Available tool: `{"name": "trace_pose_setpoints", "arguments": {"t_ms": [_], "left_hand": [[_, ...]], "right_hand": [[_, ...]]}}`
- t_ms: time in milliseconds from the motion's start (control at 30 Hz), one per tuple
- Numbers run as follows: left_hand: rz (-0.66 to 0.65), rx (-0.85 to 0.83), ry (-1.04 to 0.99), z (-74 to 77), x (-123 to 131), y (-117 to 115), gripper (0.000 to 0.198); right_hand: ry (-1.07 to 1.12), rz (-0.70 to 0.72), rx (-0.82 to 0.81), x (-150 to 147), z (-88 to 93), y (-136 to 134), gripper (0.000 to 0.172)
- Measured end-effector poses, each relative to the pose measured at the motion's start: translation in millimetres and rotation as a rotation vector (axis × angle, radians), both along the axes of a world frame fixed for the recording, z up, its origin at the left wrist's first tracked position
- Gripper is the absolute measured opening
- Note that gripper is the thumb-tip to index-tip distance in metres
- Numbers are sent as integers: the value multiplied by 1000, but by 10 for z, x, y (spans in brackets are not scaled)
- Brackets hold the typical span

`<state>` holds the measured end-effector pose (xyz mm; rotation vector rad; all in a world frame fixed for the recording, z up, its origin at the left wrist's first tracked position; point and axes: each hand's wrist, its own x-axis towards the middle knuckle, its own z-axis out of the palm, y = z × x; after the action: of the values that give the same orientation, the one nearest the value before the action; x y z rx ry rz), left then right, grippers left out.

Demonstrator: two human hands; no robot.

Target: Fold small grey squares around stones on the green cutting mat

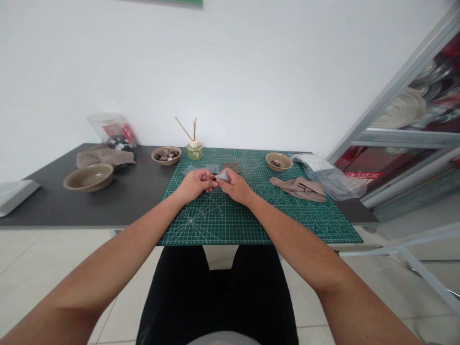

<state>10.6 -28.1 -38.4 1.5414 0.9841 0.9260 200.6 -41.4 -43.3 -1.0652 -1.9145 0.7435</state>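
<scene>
Holding a grey cloth [223, 176] above the mat [247, 223] in a pinch of the right hand [237, 187], and pressing the fingertips of the left hand [197, 184] together at its edge; cannot tell whether gripping it there too. Looks light, soft and limp, unlikely to break or slip but prone to fold, so best taken by opposite edges. Just beyond, lying flat, small squares [212, 168]; farther right, a rag [300, 188] and a bowl [283, 168].

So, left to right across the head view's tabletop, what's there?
White flat device, wide round tan bowl, tan bowl of small pieces, green reed diffuser bottle, grey cloth-like piece, another tan bowl, clear plastic bag.
</scene>
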Motion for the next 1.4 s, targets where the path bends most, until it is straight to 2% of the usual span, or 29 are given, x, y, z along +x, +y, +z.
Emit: {"name": "trace_pose_setpoints", "arguments": {"t_ms": [200, 367, 667, 900, 1400], "left_hand": [[-8, 2, -2, -25, -12, 17, 32], [5, 15, -21, -16, -10, 12, 33], [9, 26, -57, 11, 8, -17, 37], [-43, 18, -165, 25, 20, -38, 43], [-166, -14, -120, -38, 6, 1, 39]], "right_hand": [[13, -5, -15, 9, -11, 8, 22], [53, -21, 2, 8, -25, 11, 18], [51, -81, 160, 32, 20, 2, 13], [23, -4, 189, 12, -14, 18, 13], [11, -17, 159, 0, -57, 51, 11]]}}
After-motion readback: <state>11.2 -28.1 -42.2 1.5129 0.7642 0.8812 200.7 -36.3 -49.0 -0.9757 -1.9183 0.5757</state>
